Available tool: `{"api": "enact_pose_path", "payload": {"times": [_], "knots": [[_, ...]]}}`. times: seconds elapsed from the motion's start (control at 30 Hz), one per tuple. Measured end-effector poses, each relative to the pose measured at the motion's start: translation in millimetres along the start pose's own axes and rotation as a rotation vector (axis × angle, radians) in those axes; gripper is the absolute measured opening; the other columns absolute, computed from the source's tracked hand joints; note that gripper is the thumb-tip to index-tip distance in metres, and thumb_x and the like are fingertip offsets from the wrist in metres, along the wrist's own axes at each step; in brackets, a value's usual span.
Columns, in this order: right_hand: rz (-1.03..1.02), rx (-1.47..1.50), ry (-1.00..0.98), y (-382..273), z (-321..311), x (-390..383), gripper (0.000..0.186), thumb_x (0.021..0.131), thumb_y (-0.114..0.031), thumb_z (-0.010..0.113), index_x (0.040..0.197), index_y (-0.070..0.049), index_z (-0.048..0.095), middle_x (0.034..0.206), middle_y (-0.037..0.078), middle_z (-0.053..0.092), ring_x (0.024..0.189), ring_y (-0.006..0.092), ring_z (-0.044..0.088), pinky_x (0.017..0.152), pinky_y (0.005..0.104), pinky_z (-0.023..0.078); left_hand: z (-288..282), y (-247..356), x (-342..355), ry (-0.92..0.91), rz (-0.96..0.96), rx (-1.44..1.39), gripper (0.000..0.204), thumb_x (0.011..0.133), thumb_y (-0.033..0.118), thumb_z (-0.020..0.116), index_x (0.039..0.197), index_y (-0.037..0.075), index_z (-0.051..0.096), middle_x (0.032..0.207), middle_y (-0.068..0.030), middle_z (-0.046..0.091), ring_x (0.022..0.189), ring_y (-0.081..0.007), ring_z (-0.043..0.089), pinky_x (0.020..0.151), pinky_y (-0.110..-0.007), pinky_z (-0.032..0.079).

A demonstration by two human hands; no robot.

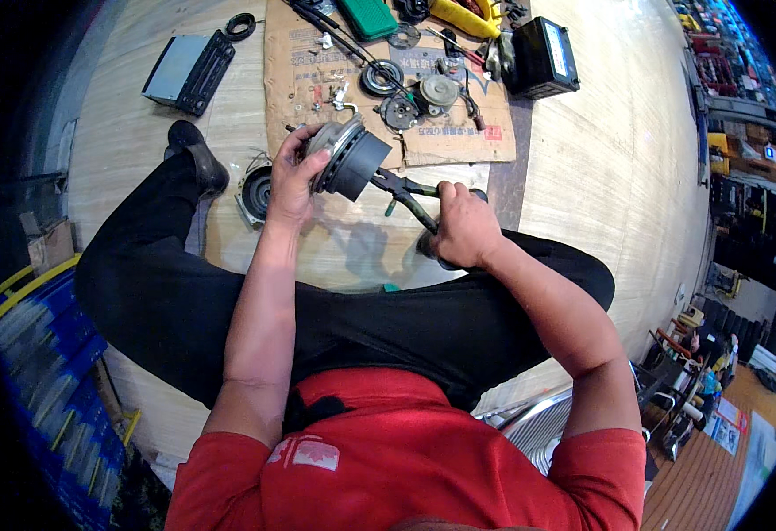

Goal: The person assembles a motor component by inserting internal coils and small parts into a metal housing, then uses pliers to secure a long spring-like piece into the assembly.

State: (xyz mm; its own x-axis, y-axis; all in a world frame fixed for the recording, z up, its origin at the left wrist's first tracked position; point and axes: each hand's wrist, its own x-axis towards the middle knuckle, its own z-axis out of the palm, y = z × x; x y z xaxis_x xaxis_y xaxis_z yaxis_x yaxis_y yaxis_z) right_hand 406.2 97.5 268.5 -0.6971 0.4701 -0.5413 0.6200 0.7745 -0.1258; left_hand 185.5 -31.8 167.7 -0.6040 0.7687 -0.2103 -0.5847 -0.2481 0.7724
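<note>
My left hand (295, 177) is wrapped round the grey metal end of a round part (359, 166), which has a ribbed flange and a wide black cylinder facing right. The part is held tilted above the floor between my legs. My right hand (467, 228) grips the handles of a pair of pliers (405, 193). The jaws of the pliers reach the lower right edge of the black cylinder; whether they bite on it I cannot tell. Beside my left wrist, a round black housing (257, 191) lies on the floor.
Ahead, a cardboard sheet (308, 84) bears a pulley (382, 78), a small motor-like assembly (438, 91), a green case (368, 18) and several loose parts. A black battery (543, 57) stands at its right. A car stereo (189, 73) and a black ring (240, 26) lie to the left.
</note>
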Motion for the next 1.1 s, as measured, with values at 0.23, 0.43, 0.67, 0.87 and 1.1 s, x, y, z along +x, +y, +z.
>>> {"api": "enact_pose_path", "payload": {"times": [0.23, 0.43, 0.67, 0.87, 1.1], "knots": [[0.020, 0.062, -0.035, -1, 0, -2, 0.049, 0.073, -0.021, 0.066, 0.108, 0.006, 0.047, 0.105, 0.027, 0.057, 0.096, 0.0406, 0.061, 0.084, 0.0440, 0.051, -7, -11, 3, -0.004, -0.043, -0.033, 0.048, 0.078, 0.013, 0.072, 0.121, -0.003, 0.055, 0.113, -0.0111, 0.061, 0.103, -0.0182, 0.058, 0.094, -0.031, 0.046], [0.082, -0.038, 0.093, -14, -6, -3, 0.049, 0.073, -0.019, 0.066, 0.112, 0.005, 0.047, 0.108, 0.024, 0.056, 0.100, 0.0383, 0.059, 0.085, 0.0456, 0.050, -6, -7, 7, -0.038, -0.017, -0.163, 0.051, 0.081, 0.019, 0.070, 0.123, -0.003, 0.050, 0.113, -0.0123, 0.061, 0.103, -0.0193, 0.061, 0.092, -0.032, 0.050], [0.071, -0.069, 0.094, -16, -17, -5, 0.049, 0.072, -0.019, 0.066, 0.112, 0.004, 0.049, 0.105, 0.022, 0.058, 0.098, 0.0375, 0.060, 0.085, 0.0450, 0.050, -9, -8, 4, 0.008, -0.020, -0.201, 0.047, 0.087, 0.025, 0.066, 0.124, 0.000, 0.051, 0.115, -0.0124, 0.062, 0.105, -0.0213, 0.061, 0.093, -0.035, 0.050], [0.064, -0.090, 0.136, -24, -27, -9, 0.042, 0.072, -0.018, 0.067, 0.105, 0.003, 0.052, 0.100, 0.021, 0.060, 0.096, 0.0358, 0.062, 0.082, 0.0447, 0.051, -16, -11, 4, 0.033, -0.127, -0.359, 0.045, 0.096, 0.041, 0.052, 0.124, 0.005, 0.053, 0.120, -0.0115, 0.062, 0.110, -0.0245, 0.060, 0.097, -0.041, 0.049], [0.060, -0.102, 0.101, -21, -25, -6, 0.041, 0.073, -0.017, 0.065, 0.105, 0.004, 0.052, 0.102, 0.021, 0.060, 0.095, 0.0345, 0.062, 0.081, 0.0448, 0.051, -13, -9, 5, -0.047, -0.059, -0.259, 0.057, 0.087, 0.033, 0.069, 0.129, 0.001, 0.046, 0.121, -0.0132, 0.058, 0.112, -0.0242, 0.059, 0.097, -0.039, 0.049]]}}
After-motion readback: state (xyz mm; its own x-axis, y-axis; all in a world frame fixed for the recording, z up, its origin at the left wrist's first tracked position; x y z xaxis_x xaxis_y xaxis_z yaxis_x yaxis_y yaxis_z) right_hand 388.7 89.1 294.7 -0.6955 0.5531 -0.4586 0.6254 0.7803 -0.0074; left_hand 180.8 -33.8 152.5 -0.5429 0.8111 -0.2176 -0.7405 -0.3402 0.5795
